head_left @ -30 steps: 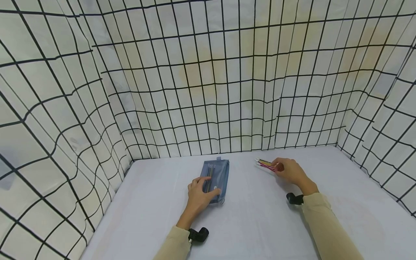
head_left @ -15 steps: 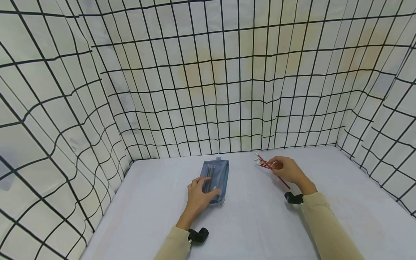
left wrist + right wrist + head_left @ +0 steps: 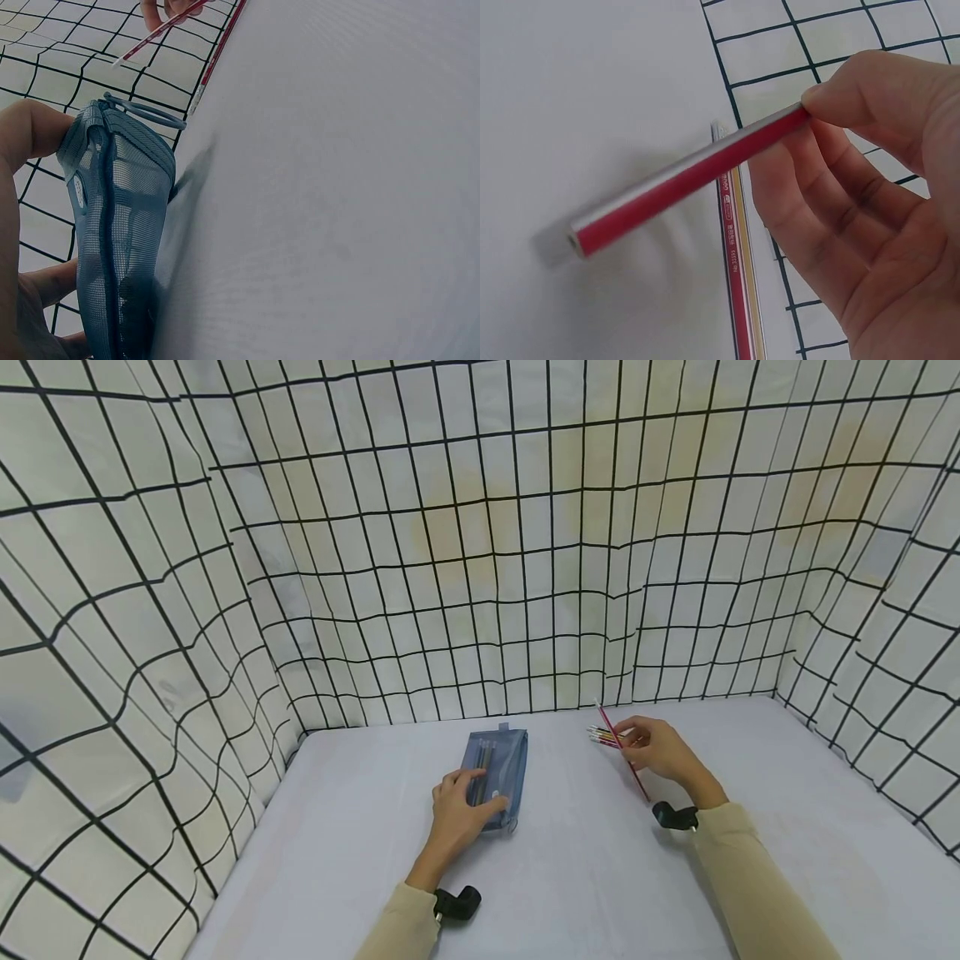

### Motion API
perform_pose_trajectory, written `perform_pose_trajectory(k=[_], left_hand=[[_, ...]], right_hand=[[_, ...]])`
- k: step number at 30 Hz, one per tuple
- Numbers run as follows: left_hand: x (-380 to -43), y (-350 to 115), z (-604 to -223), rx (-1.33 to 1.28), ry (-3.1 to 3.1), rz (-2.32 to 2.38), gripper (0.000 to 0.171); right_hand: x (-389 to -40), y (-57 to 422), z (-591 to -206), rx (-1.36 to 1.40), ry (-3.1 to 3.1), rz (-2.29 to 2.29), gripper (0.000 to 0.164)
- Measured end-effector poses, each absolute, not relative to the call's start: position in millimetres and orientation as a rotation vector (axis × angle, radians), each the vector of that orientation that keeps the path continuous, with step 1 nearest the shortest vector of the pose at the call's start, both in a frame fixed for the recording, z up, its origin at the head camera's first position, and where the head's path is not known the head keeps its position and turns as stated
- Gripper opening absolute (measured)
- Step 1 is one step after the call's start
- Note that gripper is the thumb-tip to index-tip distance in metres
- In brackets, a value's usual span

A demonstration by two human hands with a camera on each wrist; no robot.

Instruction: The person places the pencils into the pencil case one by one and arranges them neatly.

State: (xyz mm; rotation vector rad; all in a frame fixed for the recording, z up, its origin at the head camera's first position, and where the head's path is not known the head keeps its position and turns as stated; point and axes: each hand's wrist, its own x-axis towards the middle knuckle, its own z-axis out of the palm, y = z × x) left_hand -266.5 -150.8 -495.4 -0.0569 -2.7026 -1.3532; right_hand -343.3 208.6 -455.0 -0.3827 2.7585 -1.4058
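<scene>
A blue mesh pencil case (image 3: 513, 767) lies on the white table, with several dark pencils (image 3: 486, 758) showing through it. My left hand (image 3: 459, 817) grips the case near its front end, thumb on the right and fingers on the left. To the right, my right hand (image 3: 663, 752) pinches one red pencil (image 3: 690, 180) between thumb and fingertips, slanted with its white tip pointing away. Behind it lie several pencils (image 3: 602, 737), red and yellow ones among them. In the left wrist view, the zip (image 3: 109, 247) runs along the case and appears drawn together.
A white-covered table (image 3: 570, 877) holds everything. White walls with a black grid (image 3: 525, 527) rise along its back and sides. Each wrist carries a black camera mount, the left one (image 3: 459, 903) and the right one (image 3: 675, 816).
My right hand has separated one red pencil from the bunch and turned it more upright in view, shifting slightly left. The left hand and the pencil case have stayed put.
</scene>
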Motion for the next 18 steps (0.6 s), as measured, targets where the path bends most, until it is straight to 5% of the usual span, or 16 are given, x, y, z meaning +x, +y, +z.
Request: perform_pose_trajectory(k=[18], left_hand=[[-267.8, -151.6, -497.1, -0.061, -2.699, -1.349, 0.069]], right_hand=[[-344.3, 194.8, -456.8, -0.249, 2.535, -1.562, 0.045]])
